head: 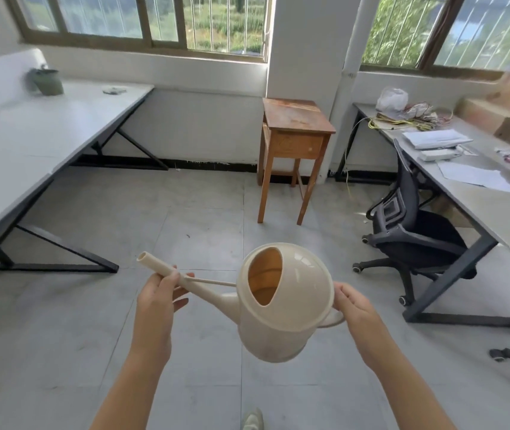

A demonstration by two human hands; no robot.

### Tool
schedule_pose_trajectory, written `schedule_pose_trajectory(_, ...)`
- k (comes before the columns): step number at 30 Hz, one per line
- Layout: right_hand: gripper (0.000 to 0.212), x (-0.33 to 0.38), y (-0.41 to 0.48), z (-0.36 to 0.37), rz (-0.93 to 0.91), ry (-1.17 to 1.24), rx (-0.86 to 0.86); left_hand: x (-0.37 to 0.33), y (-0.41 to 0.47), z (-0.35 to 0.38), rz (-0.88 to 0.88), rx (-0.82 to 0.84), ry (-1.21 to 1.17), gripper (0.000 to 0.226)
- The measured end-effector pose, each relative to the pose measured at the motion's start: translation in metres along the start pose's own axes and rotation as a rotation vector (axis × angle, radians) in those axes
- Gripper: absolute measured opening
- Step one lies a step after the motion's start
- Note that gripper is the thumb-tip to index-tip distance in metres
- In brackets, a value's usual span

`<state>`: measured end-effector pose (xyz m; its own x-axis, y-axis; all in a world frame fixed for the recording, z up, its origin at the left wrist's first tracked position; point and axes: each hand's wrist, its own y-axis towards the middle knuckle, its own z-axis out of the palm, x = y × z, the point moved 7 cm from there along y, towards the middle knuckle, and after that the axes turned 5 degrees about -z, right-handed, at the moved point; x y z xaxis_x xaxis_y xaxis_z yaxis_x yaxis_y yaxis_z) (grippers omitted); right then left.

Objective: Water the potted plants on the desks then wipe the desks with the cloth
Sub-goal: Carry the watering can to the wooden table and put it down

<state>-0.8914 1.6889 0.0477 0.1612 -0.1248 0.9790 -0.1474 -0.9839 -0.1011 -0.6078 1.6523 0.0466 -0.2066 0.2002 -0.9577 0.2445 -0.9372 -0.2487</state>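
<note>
Right, head view only: a cream watering can [281, 305] hangs in mid-air over the floor, between both hands. Left hand [159, 294] is wrapped round the spout, fingers pressed together on it just below the open tip. Right hand [356, 308] sits at the loop handle at the can's back; it looks closed on it, but the fingers are mostly hidden behind the can.

Potted plant [47, 80] stands on the white desk [30, 128] far left, near the partition, well apart from the can. It's blurred, so foliage can't be made out. A small grey thing lies further along that desk, poss. the cloth; can't tell.

Step in hand, I'd say: carry can to the plant. To do it well: keep the body level w/ spout tip above the fill line so nothing dribbles, walk up close, then tip slowly w/ the right hand while the left steers the spout over the soil, not the desk.
</note>
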Motion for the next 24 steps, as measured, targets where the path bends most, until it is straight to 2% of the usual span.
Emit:
schedule_pose_trajectory(14,0.022,0.035,0.250,0.013,-0.009,-0.008,-0.020,-0.050,0.224,0.087,0.021,-0.007,-0.037,0.022)
schedule_pose_trajectory(24,0.020,0.061,0.398,0.044,0.000,0.000,-0.144,-0.089,0.404,0.136,-0.015,0.113,-0.030,0.018)
